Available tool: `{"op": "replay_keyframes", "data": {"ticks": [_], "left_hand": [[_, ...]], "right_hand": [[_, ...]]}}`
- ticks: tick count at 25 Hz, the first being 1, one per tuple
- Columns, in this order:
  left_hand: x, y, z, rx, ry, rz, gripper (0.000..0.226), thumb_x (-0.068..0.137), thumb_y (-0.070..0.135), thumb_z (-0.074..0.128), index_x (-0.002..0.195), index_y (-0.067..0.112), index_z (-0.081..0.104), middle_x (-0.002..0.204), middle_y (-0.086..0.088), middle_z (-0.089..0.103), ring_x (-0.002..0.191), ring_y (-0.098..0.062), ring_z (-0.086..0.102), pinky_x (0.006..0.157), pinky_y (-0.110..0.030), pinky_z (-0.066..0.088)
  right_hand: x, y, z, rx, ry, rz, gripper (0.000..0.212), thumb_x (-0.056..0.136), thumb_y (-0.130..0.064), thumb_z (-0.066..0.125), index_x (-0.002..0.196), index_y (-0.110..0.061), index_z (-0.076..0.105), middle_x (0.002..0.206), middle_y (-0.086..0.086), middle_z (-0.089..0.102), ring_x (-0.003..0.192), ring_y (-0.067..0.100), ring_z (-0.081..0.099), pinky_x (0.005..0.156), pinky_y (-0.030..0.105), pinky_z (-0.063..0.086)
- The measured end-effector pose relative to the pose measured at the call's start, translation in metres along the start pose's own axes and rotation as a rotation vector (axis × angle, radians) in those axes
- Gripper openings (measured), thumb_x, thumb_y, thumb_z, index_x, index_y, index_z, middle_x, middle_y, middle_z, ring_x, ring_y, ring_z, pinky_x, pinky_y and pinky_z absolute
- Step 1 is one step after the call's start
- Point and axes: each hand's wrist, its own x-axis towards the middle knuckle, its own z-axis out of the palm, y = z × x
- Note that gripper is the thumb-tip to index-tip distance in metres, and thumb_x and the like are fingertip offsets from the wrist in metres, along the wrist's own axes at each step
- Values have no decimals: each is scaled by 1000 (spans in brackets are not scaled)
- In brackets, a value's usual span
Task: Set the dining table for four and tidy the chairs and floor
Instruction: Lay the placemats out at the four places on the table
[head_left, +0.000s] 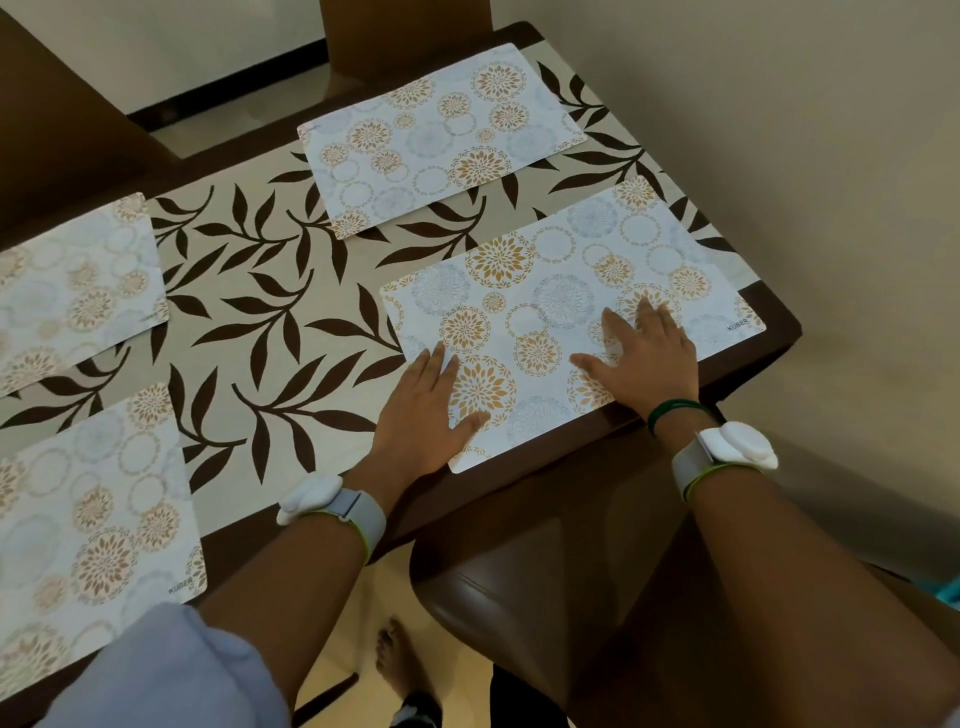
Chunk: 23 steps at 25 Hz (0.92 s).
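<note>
The mat (524, 291) was found lying flat at the near right end of the table (776, 332), its near edge on the dark wood border and its right corner close to the table's end. The left hand (426, 410) was laid palm down on the mat's near left corner. Its fingers (439, 364) were held straight and close together, with the thumb spread across the mat. The right hand (644, 353) was pressed flat on the mat's near right part. Its fingers (649, 317) were straight and slightly apart, with the thumb stretched leftward. Nothing was gripped by either hand.

A beige cloth (249, 291) printed with brown leaves was spread over the tabletop. A far mat (441, 135) was set opposite, apart from the first. Two left mats (93, 519) were laid at the other end.

White bands (727, 452) were worn on both wrists, and green bangles (675, 410) on the right. A brown chair (519, 587) was tucked in below the hands, and a second chair back (363, 21) was seen across the table. A bare foot (395, 654) was noted on the pale floor (395, 582). A cream wall (779, 130) was close to the table's right end.
</note>
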Motion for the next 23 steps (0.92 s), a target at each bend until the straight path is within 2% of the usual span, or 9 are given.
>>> {"op": "replay_keyframes", "data": {"ticks": [6, 13, 15, 17, 19, 21, 23], "left_hand": [[-10, -7, -2, 8, 7, -9, 94, 92, 80, 34, 162, 18, 18, 170, -2, 5, 157, -19, 1, 126, -34, 4], [-17, -9, -4, -2, -4, -14, 96, 92, 82, 32, 162, 18, 17, 170, -2, 4, 157, -19, 0, 128, -38, 7], [-21, -9, -10, -1, -24, 16, 95, 93, 81, 29, 162, 17, 15, 170, -5, 4, 157, -20, 0, 128, -40, 8], [-28, -12, -24, 14, -8, 35, 91, 95, 79, 26, 162, 18, 14, 170, -7, 10, 156, -22, 6, 127, -40, 8], [-35, -14, -45, 19, 53, 10, 89, 96, 78, 27, 161, 18, 19, 167, -9, 20, 155, -24, 16, 127, -41, 11], [-45, -19, -71, 46, 108, -13, 89, 96, 78, 28, 160, 16, 23, 166, -10, 23, 154, -26, 18, 127, -42, 13], [-59, -24, -96, 52, 137, -13, 90, 95, 78, 28, 160, 16, 25, 166, -10, 24, 154, -27, 18, 127, -43, 13]], "right_hand": [[-6, -9, 6, -16, -2, -5, 90, 78, -90, 33, 152, -38, 31, 164, 12, 17, 151, 35, 12, 119, 56, 19], [-11, -12, 8, -24, 13, -17, 88, 79, -89, 35, 151, -38, 32, 163, 13, 19, 151, 35, 13, 119, 56, 19], [-14, -13, 4, -21, 3, -7, 91, 81, -87, 34, 153, -32, 30, 163, 15, 19, 152, 36, 8, 121, 57, 11], [-20, -22, -8, 17, 104, 3, 92, 85, -84, 34, 153, -21, 34, 160, 20, 25, 151, 38, 7, 122, 56, 4], [-28, -37, -28, 20, 212, -32, 87, 90, -75, 40, 148, -10, 40, 155, 24, 33, 150, 40, 14, 123, 54, 7], [-43, -54, -51, -51, 229, -82, 84, 93, -70, 40, 147, -4, 40, 154, 24, 36, 149, 40, 19, 122, 54, 13], [-63, -66, -68, -102, 218, -50, 88, 94, -69, 36, 149, -1, 34, 154, 22, 36, 148, 38, 21, 121, 53, 16]]}}
